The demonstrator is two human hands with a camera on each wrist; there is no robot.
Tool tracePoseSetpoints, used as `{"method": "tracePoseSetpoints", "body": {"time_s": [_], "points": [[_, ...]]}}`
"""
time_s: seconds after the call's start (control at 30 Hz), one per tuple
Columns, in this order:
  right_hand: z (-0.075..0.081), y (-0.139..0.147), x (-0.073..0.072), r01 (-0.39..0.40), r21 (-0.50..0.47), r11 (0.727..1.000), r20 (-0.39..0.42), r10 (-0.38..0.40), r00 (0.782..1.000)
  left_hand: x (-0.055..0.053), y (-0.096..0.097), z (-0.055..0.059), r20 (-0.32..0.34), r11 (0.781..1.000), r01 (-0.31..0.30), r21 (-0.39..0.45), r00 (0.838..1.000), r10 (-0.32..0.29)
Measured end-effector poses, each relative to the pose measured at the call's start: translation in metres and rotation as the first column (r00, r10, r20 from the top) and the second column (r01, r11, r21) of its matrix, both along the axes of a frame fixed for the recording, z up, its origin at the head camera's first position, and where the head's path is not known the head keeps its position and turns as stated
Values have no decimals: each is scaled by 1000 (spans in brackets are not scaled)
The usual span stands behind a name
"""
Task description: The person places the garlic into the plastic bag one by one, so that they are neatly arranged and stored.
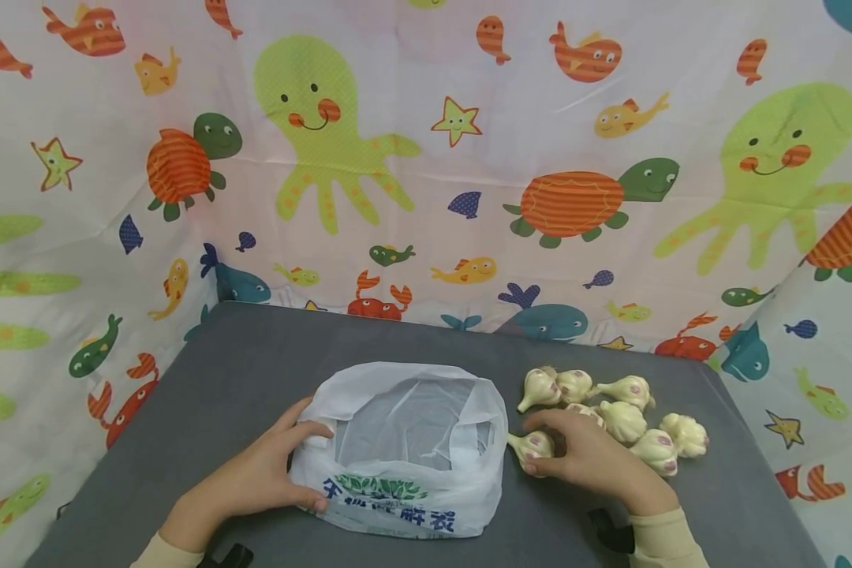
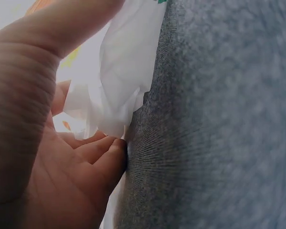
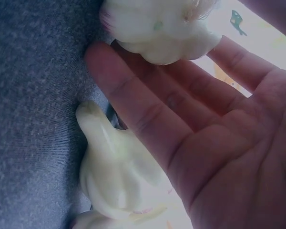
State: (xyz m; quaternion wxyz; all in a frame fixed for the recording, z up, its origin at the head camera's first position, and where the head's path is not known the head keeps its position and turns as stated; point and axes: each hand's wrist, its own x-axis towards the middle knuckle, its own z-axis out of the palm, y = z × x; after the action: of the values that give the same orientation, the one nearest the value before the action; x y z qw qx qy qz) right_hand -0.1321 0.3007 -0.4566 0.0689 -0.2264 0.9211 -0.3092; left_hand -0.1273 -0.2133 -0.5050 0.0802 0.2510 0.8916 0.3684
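The garlic bulb (image 1: 535,447) lies just right of the bag (image 1: 468,495), its stem pointing toward the bag's side; the thumb and forefinger of the right hand (image 1: 588,448) curve round opposite sides of it, though how firmly they press cannot be told. To lift it well, the fingers would best settle round the widest part of the bulb rather than the stem, and rise straight up so that the hand does not roll the other bulbs (image 1: 622,422) gathered beside and beyond it. The left hand (image 1: 273,467) clasps the bag's left side, a finger hooked over the rim and the thumb against the outer front; a light outward pull there should hold the mouth wide without tipping the bag. The head view alone shows that mouth, the green and blue print and how the bulbs are spread. The right wrist view adds the palm side: long, lightly bent fingers behind the bulb, and a second bulb (image 3: 119,167) on the counter (image 1: 255,355) close by the lowest finger. The left wrist view shows fingertips tucked low against the bag, near the counter, which the head view hides. Behind everything hangs a sea-creature curtain (image 1: 426,209).
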Motion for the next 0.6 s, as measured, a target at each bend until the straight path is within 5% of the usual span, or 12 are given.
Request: {"method": "tracePoseSetpoints", "body": {"time_s": [0.6], "points": [[2, 1, -1, 16, -24, 1000, 52, -15, 999, -2, -1, -16, -5, 996, -28, 81, 1000, 28]]}}
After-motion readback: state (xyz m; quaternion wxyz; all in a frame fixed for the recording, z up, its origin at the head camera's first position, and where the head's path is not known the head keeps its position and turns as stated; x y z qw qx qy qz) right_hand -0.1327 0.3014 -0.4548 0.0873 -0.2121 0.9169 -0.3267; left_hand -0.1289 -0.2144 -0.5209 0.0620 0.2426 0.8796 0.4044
